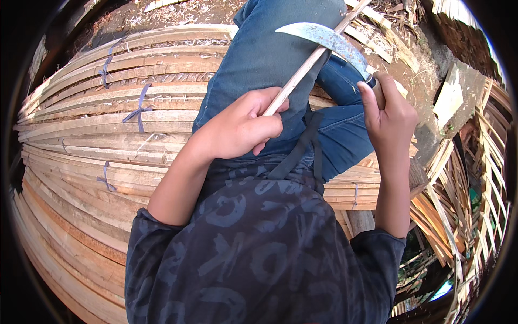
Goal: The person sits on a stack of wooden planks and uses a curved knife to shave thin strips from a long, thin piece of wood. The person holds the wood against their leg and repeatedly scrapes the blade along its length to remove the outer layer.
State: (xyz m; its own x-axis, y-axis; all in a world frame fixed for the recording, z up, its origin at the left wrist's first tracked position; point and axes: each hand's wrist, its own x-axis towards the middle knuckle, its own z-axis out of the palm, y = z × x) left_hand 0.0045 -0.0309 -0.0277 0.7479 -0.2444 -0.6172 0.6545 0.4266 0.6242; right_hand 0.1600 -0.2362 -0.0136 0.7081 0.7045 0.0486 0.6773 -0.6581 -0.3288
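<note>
My left hand (249, 123) is closed around the near end of a thin wooden stick (302, 72), which slants up and to the right across my jeans. In my right hand (389, 110) is the handle of a sickle (335, 43). Its curved, spotted metal blade arches to the left and crosses over the stick, above my thigh. Whether the blade's edge touches the wood I cannot make out. The thumb of my right hand points up beside the handle, with the other fingers wrapped round it.
Bundles of long wooden strips (75, 186), tied with purple bands (138, 110), lie to my left and beneath me. Wood shavings and offcuts (386, 40) litter the dirt ahead. At the right are a heap of thin slats (442, 216) and a pale lattice (488, 210).
</note>
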